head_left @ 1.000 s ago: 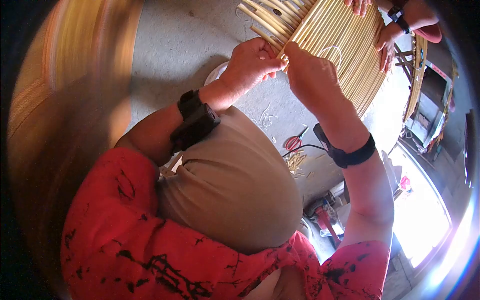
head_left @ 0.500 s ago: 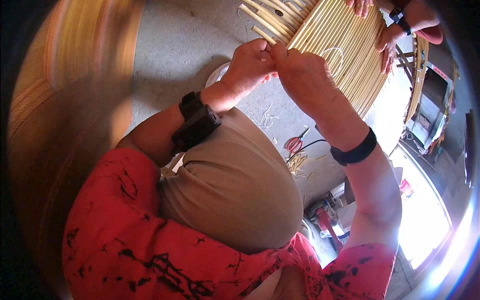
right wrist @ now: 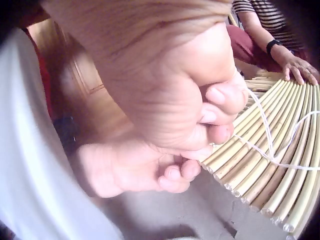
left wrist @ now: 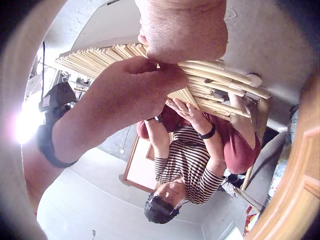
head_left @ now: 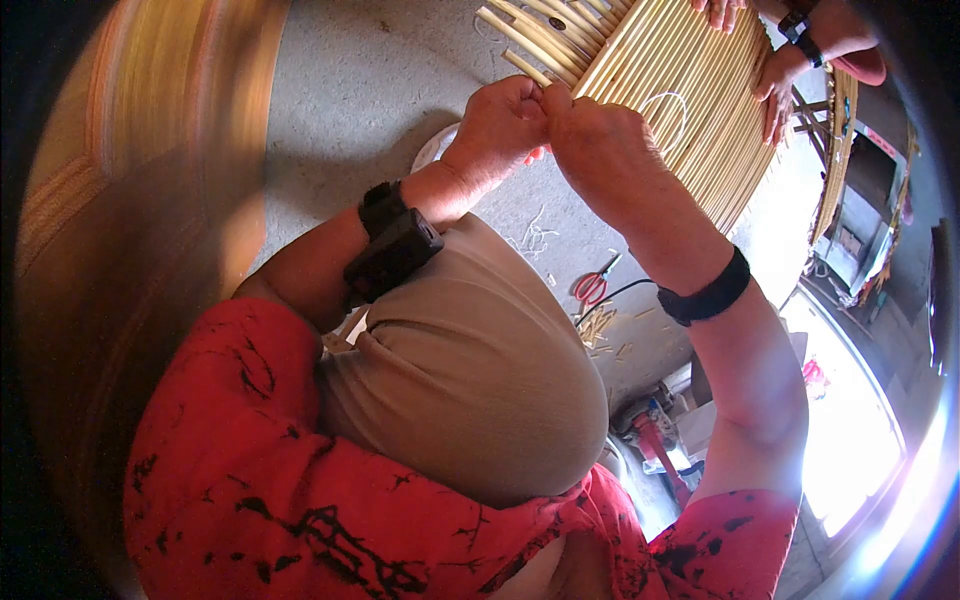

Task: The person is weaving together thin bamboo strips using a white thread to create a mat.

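Observation:
Thin pale sticks lie side by side as a slatted mat (head_left: 670, 90), with loose white cord (right wrist: 267, 130) across it. At its near corner the right hand (head_left: 605, 150) is a fist, and the cord runs out from its curled fingers in the right wrist view. The left hand (head_left: 495, 130) meets it, fingers curled, beside a protruding stick end (head_left: 525, 68); what its fingertips hold is hidden under the right hand. From the left wrist side, the left hand (left wrist: 185, 30) shows above the right hand (left wrist: 125, 95), the two touching.
Another person's hands (head_left: 775, 90) rest on the mat's far side. Red-handled scissors (head_left: 592, 287), stick offcuts (head_left: 598, 325) and cord scraps (head_left: 535, 238) lie on the floor. A wooden panel (head_left: 150, 150) stands at the left.
The right hand has moved left and turned, closing in against the left hand. The left hand has barely moved. Little differs over the last half second.

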A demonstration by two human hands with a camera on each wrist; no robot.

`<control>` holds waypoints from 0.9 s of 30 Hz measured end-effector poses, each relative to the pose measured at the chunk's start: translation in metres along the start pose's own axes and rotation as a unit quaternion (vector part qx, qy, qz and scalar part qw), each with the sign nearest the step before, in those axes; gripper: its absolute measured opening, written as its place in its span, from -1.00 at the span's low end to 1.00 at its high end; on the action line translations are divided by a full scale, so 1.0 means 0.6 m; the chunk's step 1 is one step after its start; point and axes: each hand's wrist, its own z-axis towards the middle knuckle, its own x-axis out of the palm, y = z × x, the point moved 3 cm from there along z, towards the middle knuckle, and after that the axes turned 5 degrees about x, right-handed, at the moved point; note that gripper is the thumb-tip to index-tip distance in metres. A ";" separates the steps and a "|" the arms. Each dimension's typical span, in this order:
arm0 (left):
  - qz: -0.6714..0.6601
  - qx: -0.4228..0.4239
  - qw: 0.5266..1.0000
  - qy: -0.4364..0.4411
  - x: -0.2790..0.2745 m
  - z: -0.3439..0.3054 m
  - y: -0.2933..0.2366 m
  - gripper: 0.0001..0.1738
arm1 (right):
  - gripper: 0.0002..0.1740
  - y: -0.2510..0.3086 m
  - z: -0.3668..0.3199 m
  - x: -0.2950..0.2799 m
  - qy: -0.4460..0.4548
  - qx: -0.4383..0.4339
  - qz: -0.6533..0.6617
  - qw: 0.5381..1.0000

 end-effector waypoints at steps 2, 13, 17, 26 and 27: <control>-0.005 0.010 1.000 -0.002 0.000 0.000 -0.002 -0.80 | -0.79 0.000 0.001 0.004 0.013 0.007 -0.007 1.000; -0.015 -0.010 1.000 -0.009 0.004 -0.004 -0.015 -0.80 | -0.86 -0.011 0.013 0.013 0.032 0.065 0.083 0.994; 0.003 -0.039 0.999 0.011 0.003 -0.002 -0.028 -0.80 | -0.82 -0.023 0.006 -0.001 0.049 0.077 0.113 0.989; 0.042 -0.030 0.996 0.076 -0.032 0.000 -0.016 -0.69 | -0.60 -0.062 -0.111 -0.012 -0.263 0.195 0.201 0.923; 0.048 -0.031 0.995 0.083 -0.040 0.000 -0.013 -0.69 | -0.63 -0.067 -0.125 0.013 -0.274 0.214 0.246 0.905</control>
